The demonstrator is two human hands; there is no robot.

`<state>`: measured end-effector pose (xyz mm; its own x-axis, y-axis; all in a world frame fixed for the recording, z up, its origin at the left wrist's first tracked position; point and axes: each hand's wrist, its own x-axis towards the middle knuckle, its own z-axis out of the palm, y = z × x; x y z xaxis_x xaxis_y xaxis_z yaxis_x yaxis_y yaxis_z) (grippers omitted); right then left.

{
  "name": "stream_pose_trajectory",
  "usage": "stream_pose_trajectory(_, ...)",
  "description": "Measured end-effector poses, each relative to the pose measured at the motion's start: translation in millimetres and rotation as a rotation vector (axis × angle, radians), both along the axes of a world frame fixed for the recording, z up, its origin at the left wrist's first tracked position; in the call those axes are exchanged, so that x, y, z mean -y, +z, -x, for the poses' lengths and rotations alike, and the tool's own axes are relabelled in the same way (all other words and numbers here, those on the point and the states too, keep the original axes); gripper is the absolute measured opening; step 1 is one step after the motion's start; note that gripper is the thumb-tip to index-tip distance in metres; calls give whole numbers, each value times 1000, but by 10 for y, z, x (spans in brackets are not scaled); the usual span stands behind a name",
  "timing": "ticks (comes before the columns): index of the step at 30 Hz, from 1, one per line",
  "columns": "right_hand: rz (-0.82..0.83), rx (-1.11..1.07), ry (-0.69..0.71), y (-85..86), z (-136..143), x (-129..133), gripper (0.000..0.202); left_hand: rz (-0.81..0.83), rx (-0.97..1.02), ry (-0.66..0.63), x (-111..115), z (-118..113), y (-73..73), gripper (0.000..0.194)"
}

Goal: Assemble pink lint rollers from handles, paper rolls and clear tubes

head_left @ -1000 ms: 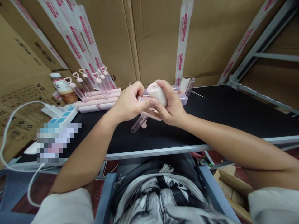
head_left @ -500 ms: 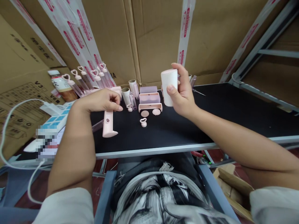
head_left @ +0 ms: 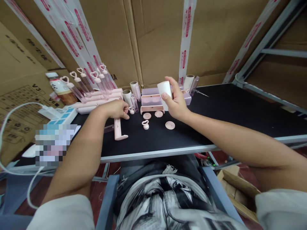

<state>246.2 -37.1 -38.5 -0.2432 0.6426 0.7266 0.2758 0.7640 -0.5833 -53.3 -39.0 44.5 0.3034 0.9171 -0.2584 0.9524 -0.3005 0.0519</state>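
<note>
Though near the white tube (head_left: 165, 92), 3 pink discs (head_left: 170, 125) on the tabletop (head_left: 192, 137)

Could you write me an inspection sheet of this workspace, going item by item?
Surface: black tabletop with a pale metal edge.
Job's things: white tube, pink end piece, three flat pink discs, heart-topped stopper; more clear tubes with heart tops stand at the left.
Clutter: drink bottle at the back left; a blurred-out item nearer the front.
Hands: right hand grips the white tube; left hand is at the pink end piece's far end, grip unclear.
Cables: white cord loops left of the power strip.
Surroundings: taped cardboard behind, metal rack at right.
</note>
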Motion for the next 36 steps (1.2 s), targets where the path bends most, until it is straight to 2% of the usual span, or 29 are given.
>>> stream_pose_trajectory(3, 63, 28, 150, 72, -29, 39, 80, -8, 0, 0, 14, -3, -1, 21)
stream_pose_trajectory(6, 69, 188, 299, 162, -93, 75, 76, 17, 26, 26, 61, -11, 26, 18)
stream_pose_trajectory(10, -10, 331, 297, 255, -189, 102, 71, -18, 111, -2, 233, -104, 116, 23)
stream_pose_trajectory(12, -37, 384, 271, 289, -218, 121, 74, -128, 303, -65, 348, -219, 142, 32)
stream_pose_trajectory(14, -43, 432, 273, 316, -228, 149, 79, -231, 611, -143, 446, -359, 133, 41)
stream_pose_trajectory(17, -22, 468, 305, 347, -219, 202, 81, -241, 849, -251, 516, -521, 75, 55)
stream_pose_trajectory(19, 2, 469, 326, 359, -213, 229, 78, -176, 890, -261, 513, -561, 36, 55)
stream_pose_trajectory(24, 58, 481, 349, 365, -231, 237, 77, -29, 948, -239, 475, -532, 12, 42)
stream_pose_trajectory(28, 51, 496, 362, 379, -254, 228, 76, -23, 932, -247, 487, -534, 23, 33)
stream_pose_trajectory(32, 54, 475, 409, 385, -261, 218, 74, -8, 946, -243, 496, -547, 19, 36)
stream_pose_trajectory(36, 39, 484, 391, 373, -260, 196, 72, -38, 918, -209, 479, -559, 0, 38)
